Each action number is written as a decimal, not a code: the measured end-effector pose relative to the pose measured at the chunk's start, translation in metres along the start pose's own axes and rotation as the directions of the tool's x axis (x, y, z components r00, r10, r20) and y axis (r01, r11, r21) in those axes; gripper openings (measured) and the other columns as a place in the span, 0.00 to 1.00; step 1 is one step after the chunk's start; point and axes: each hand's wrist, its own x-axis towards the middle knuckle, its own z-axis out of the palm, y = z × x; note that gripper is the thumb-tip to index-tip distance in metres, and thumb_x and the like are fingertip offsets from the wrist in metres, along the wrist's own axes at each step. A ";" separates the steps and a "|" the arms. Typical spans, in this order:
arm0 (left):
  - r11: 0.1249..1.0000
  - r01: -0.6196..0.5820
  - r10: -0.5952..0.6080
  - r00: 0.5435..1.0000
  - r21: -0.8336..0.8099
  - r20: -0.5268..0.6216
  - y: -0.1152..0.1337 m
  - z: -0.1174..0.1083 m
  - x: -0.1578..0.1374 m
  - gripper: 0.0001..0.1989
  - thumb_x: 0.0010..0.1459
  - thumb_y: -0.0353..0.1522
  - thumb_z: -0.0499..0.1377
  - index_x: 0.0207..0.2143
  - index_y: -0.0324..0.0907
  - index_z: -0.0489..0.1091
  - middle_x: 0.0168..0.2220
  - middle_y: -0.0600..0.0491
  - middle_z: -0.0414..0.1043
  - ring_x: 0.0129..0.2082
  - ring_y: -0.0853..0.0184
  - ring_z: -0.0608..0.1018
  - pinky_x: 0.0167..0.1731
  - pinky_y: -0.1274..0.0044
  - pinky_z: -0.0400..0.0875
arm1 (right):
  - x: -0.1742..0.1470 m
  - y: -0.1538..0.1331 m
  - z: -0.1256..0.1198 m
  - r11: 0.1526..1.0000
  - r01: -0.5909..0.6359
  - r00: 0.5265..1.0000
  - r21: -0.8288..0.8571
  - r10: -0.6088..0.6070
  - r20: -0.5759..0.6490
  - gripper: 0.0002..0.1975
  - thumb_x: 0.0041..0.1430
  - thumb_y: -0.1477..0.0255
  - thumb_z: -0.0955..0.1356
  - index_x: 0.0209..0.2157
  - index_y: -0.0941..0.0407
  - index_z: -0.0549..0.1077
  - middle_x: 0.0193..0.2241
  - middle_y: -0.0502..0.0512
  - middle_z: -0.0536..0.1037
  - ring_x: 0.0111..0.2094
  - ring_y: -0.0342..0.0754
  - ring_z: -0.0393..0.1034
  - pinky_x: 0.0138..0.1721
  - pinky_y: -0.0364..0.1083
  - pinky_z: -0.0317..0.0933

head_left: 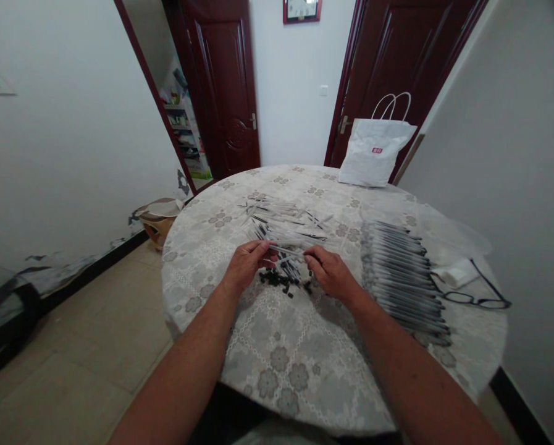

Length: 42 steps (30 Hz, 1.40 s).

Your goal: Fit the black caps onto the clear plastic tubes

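Between my two hands, over the table's middle, runs a thin pale pen barrel (286,249). My left hand (253,258) pinches its left end between thumb and fingers. At the other end, the closed fingers of my right hand (325,267) grip it; the tip there is hidden. Small black pen caps (273,278) lie scattered just below my hands. Behind them spread loose piles of slim clear and dark pen parts (277,213). To the right of my right hand, assembled-looking pens (397,278) lie side by side in a long row.
The round table has a floral cloth (288,377). Black-framed glasses (478,301) and a white roll-like item (457,273) lie at the right, near clear plastic film. A white paper bag (376,154) stands at the back right. Walls and doors close in behind.
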 end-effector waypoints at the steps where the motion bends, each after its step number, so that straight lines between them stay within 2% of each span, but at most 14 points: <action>1: 1.000 0.000 0.000 1.000 0.002 -0.002 -0.001 -0.001 0.000 0.23 0.55 0.48 0.65 0.41 0.36 0.78 0.35 0.45 0.80 0.31 0.63 0.81 0.33 0.71 0.78 | 0.000 0.000 -0.001 1.000 -0.002 1.000 0.000 0.002 0.001 0.11 0.70 0.65 0.61 0.43 0.52 0.73 0.30 0.51 0.78 0.32 0.48 0.72 0.36 0.45 0.61; 4: 0.995 -0.035 0.038 0.999 0.098 -0.024 -0.003 -0.002 0.000 0.24 0.57 0.50 0.63 0.40 0.37 0.78 0.35 0.45 0.80 0.31 0.63 0.81 0.32 0.71 0.77 | 0.001 0.000 -0.004 0.999 -0.030 0.996 -0.020 0.029 -0.084 0.12 0.69 0.65 0.61 0.42 0.53 0.74 0.32 0.52 0.79 0.34 0.49 0.73 0.38 0.45 0.61; 7: 0.915 -0.150 0.162 0.987 0.375 -0.003 -0.007 -0.001 0.001 0.19 0.58 0.46 0.63 0.41 0.40 0.78 0.36 0.46 0.80 0.33 0.62 0.80 0.33 0.72 0.75 | 0.002 0.003 -0.011 0.993 -0.111 0.953 -0.037 0.095 -0.289 0.13 0.69 0.64 0.61 0.43 0.54 0.74 0.35 0.55 0.79 0.36 0.50 0.73 0.40 0.46 0.62; 9: 0.742 -0.305 0.279 0.950 0.597 0.138 -0.009 0.004 0.003 0.13 0.59 0.40 0.63 0.42 0.43 0.79 0.38 0.47 0.80 0.38 0.61 0.79 0.40 0.70 0.74 | 0.003 0.006 -0.014 0.987 -0.151 0.912 -0.044 0.123 -0.391 0.13 0.69 0.63 0.61 0.44 0.54 0.74 0.36 0.56 0.80 0.37 0.51 0.73 0.41 0.46 0.62; 11: 0.474 -0.461 0.321 0.884 0.750 0.341 -0.011 0.012 0.005 0.10 0.62 0.34 0.60 0.43 0.46 0.80 0.41 0.46 0.79 0.44 0.59 0.77 0.47 0.68 0.70 | 0.003 0.009 -0.016 0.985 -0.164 0.895 -0.059 0.124 -0.430 0.14 0.69 0.63 0.62 0.45 0.54 0.74 0.37 0.56 0.80 0.37 0.51 0.73 0.42 0.47 0.63; 13: 0.226 -0.545 0.269 0.831 0.807 0.486 -0.014 0.020 0.007 0.13 0.63 0.30 0.57 0.45 0.47 0.80 0.43 0.45 0.77 0.47 0.57 0.74 0.49 0.67 0.68 | 0.003 0.010 -0.016 0.985 -0.159 0.897 -0.071 0.113 -0.428 0.14 0.69 0.63 0.61 0.45 0.54 0.74 0.37 0.56 0.80 0.37 0.52 0.74 0.43 0.47 0.63; 16: -0.006 -0.570 0.193 0.806 0.822 0.560 -0.018 0.030 0.011 0.16 0.63 0.27 0.55 0.46 0.47 0.79 0.45 0.43 0.75 0.46 0.55 0.72 0.47 0.66 0.68 | 0.003 0.009 -0.014 0.988 -0.134 0.905 -0.080 0.089 -0.415 0.14 0.69 0.64 0.61 0.45 0.54 0.74 0.37 0.57 0.80 0.38 0.52 0.74 0.43 0.47 0.63; 19: -0.097 -0.565 0.161 0.803 0.819 0.574 -0.023 0.031 0.017 0.15 0.63 0.28 0.55 0.46 0.46 0.79 0.43 0.43 0.73 0.45 0.55 0.71 0.45 0.67 0.67 | 0.004 0.006 -0.013 0.990 -0.109 0.911 -0.089 0.064 -0.406 0.13 0.69 0.64 0.61 0.44 0.54 0.74 0.38 0.56 0.80 0.39 0.52 0.74 0.44 0.47 0.63; 23: -0.133 -0.531 0.164 0.821 0.837 0.547 -0.028 0.025 0.025 0.15 0.65 0.29 0.54 0.47 0.47 0.78 0.44 0.44 0.71 0.45 0.56 0.71 0.45 0.68 0.67 | 0.004 0.003 -0.014 0.991 -0.099 0.924 -0.090 0.058 -0.378 0.12 0.69 0.66 0.61 0.43 0.53 0.74 0.37 0.56 0.80 0.39 0.52 0.74 0.43 0.47 0.63; 30: -0.164 -0.461 0.231 0.841 0.872 0.489 -0.033 0.020 0.032 0.11 0.66 0.29 0.53 0.44 0.43 0.74 0.44 0.45 0.71 0.46 0.56 0.70 0.48 0.67 0.67 | 0.003 0.005 -0.012 0.991 -0.096 0.919 -0.096 0.051 -0.391 0.12 0.69 0.66 0.61 0.43 0.53 0.74 0.37 0.56 0.80 0.40 0.52 0.74 0.44 0.47 0.63; 34: -0.071 -0.409 0.311 0.857 0.910 0.410 -0.034 0.017 0.034 0.09 0.66 0.29 0.54 0.44 0.42 0.73 0.44 0.45 0.72 0.48 0.56 0.71 0.51 0.66 0.66 | 0.003 0.005 -0.012 0.990 -0.103 0.923 -0.095 0.060 -0.380 0.11 0.69 0.65 0.62 0.43 0.53 0.74 0.37 0.56 0.80 0.39 0.52 0.74 0.43 0.47 0.63; 37: 0.153 -0.387 0.387 0.870 0.909 0.305 -0.032 0.011 0.033 0.09 0.66 0.31 0.55 0.45 0.42 0.72 0.44 0.45 0.74 0.48 0.57 0.73 0.51 0.67 0.66 | 0.002 0.003 -0.012 0.991 -0.093 0.927 -0.100 0.050 -0.371 0.11 0.69 0.66 0.62 0.43 0.54 0.74 0.37 0.56 0.79 0.39 0.52 0.74 0.43 0.47 0.62; 40: 0.506 -0.358 0.401 0.903 0.785 0.153 -0.026 0.004 0.029 0.10 0.65 0.36 0.57 0.47 0.44 0.72 0.43 0.48 0.76 0.44 0.60 0.76 0.49 0.70 0.69 | 0.002 0.001 -0.013 0.992 -0.081 0.932 -0.094 0.042 -0.360 0.10 0.68 0.67 0.62 0.42 0.54 0.75 0.36 0.55 0.79 0.38 0.51 0.73 0.42 0.46 0.62; 42: 0.726 -0.296 0.331 0.942 0.621 0.062 -0.022 0.000 0.027 0.11 0.63 0.39 0.59 0.45 0.44 0.73 0.41 0.50 0.77 0.39 0.63 0.78 0.43 0.72 0.71 | 0.001 -0.002 -0.013 0.994 -0.071 0.935 -0.083 0.037 -0.353 0.10 0.68 0.67 0.63 0.41 0.54 0.75 0.36 0.55 0.79 0.38 0.50 0.73 0.42 0.46 0.62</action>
